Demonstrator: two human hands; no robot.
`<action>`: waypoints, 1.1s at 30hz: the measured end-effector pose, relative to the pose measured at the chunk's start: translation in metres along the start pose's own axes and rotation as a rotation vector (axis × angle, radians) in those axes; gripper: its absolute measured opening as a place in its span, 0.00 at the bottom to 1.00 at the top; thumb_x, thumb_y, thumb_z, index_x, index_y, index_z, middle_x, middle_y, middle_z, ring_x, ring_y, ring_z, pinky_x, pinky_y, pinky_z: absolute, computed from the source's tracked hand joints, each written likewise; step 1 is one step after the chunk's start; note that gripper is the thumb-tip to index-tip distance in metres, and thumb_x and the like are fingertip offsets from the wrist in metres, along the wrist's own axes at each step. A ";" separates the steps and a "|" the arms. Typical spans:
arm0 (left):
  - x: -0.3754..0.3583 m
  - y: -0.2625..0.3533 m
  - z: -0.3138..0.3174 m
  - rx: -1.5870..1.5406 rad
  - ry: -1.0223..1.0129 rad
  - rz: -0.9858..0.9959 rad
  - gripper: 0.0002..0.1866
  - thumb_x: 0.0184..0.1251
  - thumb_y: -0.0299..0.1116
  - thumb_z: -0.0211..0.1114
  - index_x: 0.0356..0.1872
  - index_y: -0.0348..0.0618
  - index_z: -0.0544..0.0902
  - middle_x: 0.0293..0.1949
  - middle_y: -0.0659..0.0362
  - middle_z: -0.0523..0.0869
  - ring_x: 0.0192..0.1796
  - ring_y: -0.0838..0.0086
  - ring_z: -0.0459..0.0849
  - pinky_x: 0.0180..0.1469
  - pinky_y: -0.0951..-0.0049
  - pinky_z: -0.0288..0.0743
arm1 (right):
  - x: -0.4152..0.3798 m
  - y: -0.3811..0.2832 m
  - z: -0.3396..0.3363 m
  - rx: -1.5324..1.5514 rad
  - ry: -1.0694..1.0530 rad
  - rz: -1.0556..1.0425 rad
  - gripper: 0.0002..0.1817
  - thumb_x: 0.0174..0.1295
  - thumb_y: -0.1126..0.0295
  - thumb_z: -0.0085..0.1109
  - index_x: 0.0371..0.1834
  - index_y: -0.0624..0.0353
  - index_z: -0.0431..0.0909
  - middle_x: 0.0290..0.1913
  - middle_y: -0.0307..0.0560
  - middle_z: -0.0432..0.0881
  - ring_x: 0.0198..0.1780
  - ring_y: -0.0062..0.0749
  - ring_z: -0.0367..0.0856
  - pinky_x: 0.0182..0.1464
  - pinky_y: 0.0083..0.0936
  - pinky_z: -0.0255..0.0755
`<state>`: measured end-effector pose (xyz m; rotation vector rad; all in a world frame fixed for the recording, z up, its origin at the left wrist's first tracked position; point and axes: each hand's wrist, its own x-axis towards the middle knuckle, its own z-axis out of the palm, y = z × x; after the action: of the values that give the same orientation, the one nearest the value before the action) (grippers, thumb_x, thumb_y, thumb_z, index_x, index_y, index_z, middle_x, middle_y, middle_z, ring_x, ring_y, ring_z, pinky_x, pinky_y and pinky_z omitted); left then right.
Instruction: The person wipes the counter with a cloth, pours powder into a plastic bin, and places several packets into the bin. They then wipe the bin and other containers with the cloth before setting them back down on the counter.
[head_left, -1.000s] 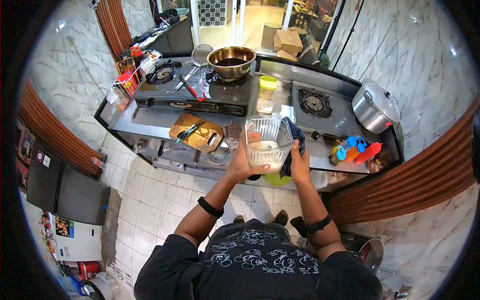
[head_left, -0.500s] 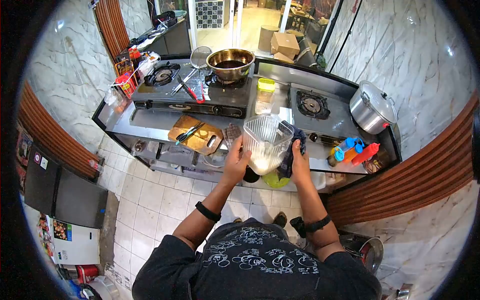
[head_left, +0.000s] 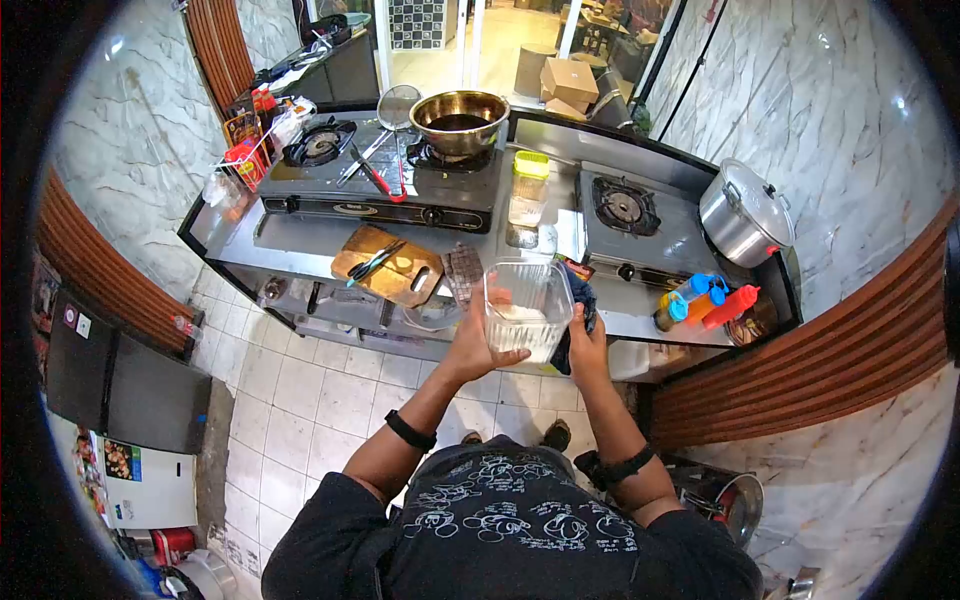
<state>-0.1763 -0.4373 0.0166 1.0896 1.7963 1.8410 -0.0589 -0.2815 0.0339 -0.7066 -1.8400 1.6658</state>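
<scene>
My left hand (head_left: 476, 346) grips a clear ribbed plastic container (head_left: 541, 285) from its left side, thumb along the lower front. White powder (head_left: 524, 328) lies inside the container, which is tipped towards me with its open top up. At its right side, my right hand (head_left: 588, 350) is closed on a dark cloth (head_left: 566, 345), which sits against the container wall. The fingertips of that hand are partly hidden by the cloth. Left of the container, on the counter edge, lies a brownish checked cloth (head_left: 462, 270).
A cutting board (head_left: 415, 272) with scissors (head_left: 377, 264) lies at left. Behind are a lidded container (head_left: 529, 190), a brass-coloured pan (head_left: 460, 112) on the stove, a strainer (head_left: 400, 105) and red-handled tongs (head_left: 380, 180). A large pot (head_left: 745, 215) and squeeze bottles (head_left: 708, 300) stand at right.
The container has come slightly lower and more upright. My right hand has moved left and down, and the dark cloth has shifted the same way.
</scene>
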 end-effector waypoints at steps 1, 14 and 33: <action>-0.001 0.005 -0.001 -0.039 -0.083 -0.008 0.64 0.36 0.41 0.83 0.73 0.41 0.46 0.58 0.50 0.71 0.60 0.61 0.73 0.63 0.64 0.66 | 0.001 -0.003 -0.001 -0.001 0.002 0.002 0.22 0.72 0.58 0.51 0.59 0.64 0.72 0.51 0.43 0.78 0.51 0.25 0.75 0.56 0.25 0.69; 0.009 0.020 -0.007 -0.451 -0.166 0.136 0.57 0.43 0.47 0.79 0.73 0.41 0.53 0.60 0.53 0.70 0.64 0.65 0.69 0.66 0.66 0.63 | 0.020 -0.004 -0.018 0.358 -0.140 0.100 0.38 0.64 0.44 0.57 0.64 0.67 0.65 0.58 0.48 0.75 0.57 0.33 0.72 0.63 0.29 0.63; 0.019 0.015 0.000 -0.221 -0.029 0.068 0.60 0.40 0.31 0.80 0.71 0.40 0.43 0.56 0.52 0.69 0.59 0.62 0.75 0.60 0.67 0.70 | 0.011 -0.024 0.000 0.072 0.023 -0.258 0.22 0.69 0.56 0.55 0.54 0.65 0.75 0.44 0.42 0.81 0.45 0.24 0.74 0.52 0.23 0.69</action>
<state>-0.1848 -0.4259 0.0364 1.0987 1.5142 1.9970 -0.0668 -0.2762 0.0582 -0.4355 -1.7622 1.5404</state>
